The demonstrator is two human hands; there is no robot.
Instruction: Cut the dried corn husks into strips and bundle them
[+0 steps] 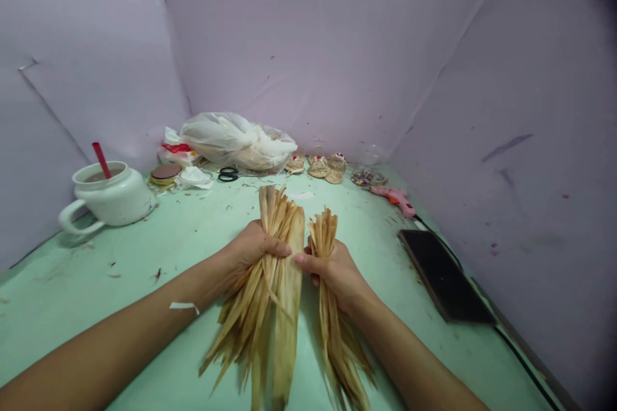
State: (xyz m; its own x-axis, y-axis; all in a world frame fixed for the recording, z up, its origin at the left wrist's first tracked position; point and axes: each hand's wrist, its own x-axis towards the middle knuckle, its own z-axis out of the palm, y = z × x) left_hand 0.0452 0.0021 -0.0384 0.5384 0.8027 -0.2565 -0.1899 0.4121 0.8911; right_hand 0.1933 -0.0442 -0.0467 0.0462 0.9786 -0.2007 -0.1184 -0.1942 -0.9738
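Observation:
My left hand (258,247) is closed around a thick bundle of dried, straw-coloured leaf strips (245,321), whose cut ends stick up above the fist and whose loose ends fan out below. One broad, flat strip (289,314) lies along the bundle's right side, under the left thumb. A thinner bundle of the same dry strips (332,327) is gripped in my right hand (332,263). Both thumbs nearly meet at the broad strip's edge. Whether the right fingers also touch that strip I cannot tell.
A white mug (113,196) with a red straw stands at left. Along the back lie a plastic bag (236,138), black-handled scissors (228,174), small woven slippers (318,167) and beads (361,177). A pink glue gun (395,198) and a dark tablet-like slab (446,276) lie right, beside cables.

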